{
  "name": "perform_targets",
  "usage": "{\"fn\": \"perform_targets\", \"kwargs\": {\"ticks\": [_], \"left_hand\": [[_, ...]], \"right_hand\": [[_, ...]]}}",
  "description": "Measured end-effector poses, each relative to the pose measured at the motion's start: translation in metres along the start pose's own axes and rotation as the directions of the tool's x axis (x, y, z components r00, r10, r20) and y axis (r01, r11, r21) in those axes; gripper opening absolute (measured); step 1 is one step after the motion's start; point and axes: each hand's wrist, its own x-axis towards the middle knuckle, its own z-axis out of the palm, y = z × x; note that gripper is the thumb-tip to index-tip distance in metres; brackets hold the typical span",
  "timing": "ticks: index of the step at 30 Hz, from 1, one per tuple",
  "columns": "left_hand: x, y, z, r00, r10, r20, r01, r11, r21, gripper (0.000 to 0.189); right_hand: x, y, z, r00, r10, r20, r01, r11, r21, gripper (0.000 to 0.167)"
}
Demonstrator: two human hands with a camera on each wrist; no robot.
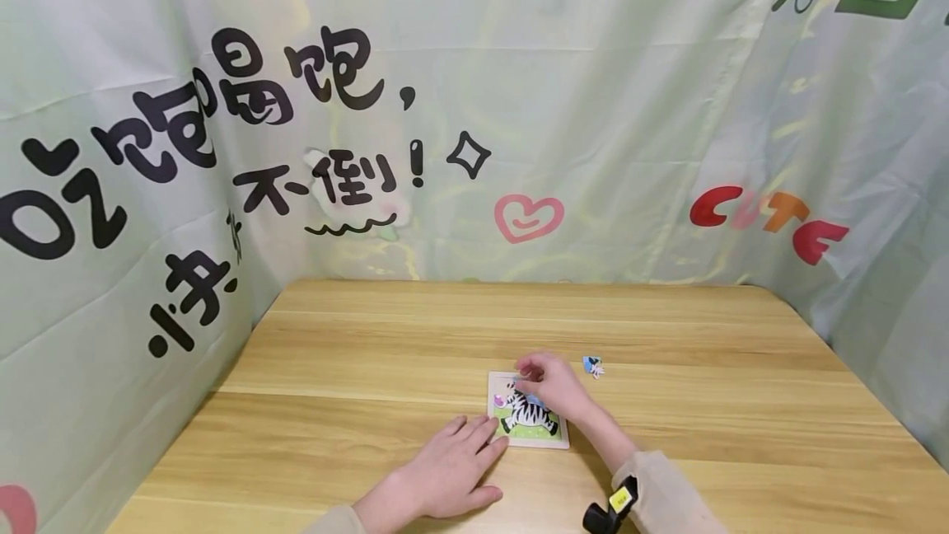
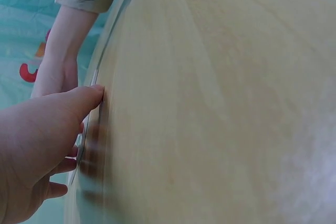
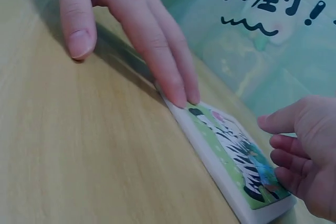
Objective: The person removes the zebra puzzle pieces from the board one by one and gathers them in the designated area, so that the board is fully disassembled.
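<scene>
A small square zebra jigsaw puzzle point(image 1: 530, 433) in a pale frame lies flat on the table. My left hand point(image 1: 452, 468) has its fingers extended, with the fingertips resting on the frame's lower left corner; the right wrist view shows these fingers point(image 3: 163, 61) touching the frame edge. Over the upper part of the puzzle is my right hand point(image 1: 556, 386), its fingers bent and its thumb apart from them in the right wrist view. Whether a piece is between them is hidden. A loose puzzle piece point(image 1: 592, 366), blue with black and white, lies just right of the right hand.
The wooden table point(image 1: 356, 369) extends around the puzzle. Behind it and at both sides hangs a pale green printed curtain point(image 1: 615, 122). A black wrist camera point(image 1: 611, 509) is strapped at the right sleeve.
</scene>
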Motion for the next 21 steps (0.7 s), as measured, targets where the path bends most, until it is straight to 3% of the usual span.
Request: {"fn": "perform_targets", "kwargs": {"ticks": [7, 21], "left_hand": [[0.0, 0.0, 0.002, 1.0, -0.002, 0.008, 0.002, 1.0, 0.0, 0.063], [0.001, 0.0, 0.002, 1.0, -0.002, 0.014, 0.002, 1.0, 0.0, 0.063]], "right_hand": [[-0.001, -0.001, 0.002, 0.996, -0.049, 0.075, 0.056, 0.993, -0.1, 0.026], [0.004, -0.011, -0.001, 0.977, -0.055, 0.205, 0.098, 0.973, -0.207, 0.019]]}}
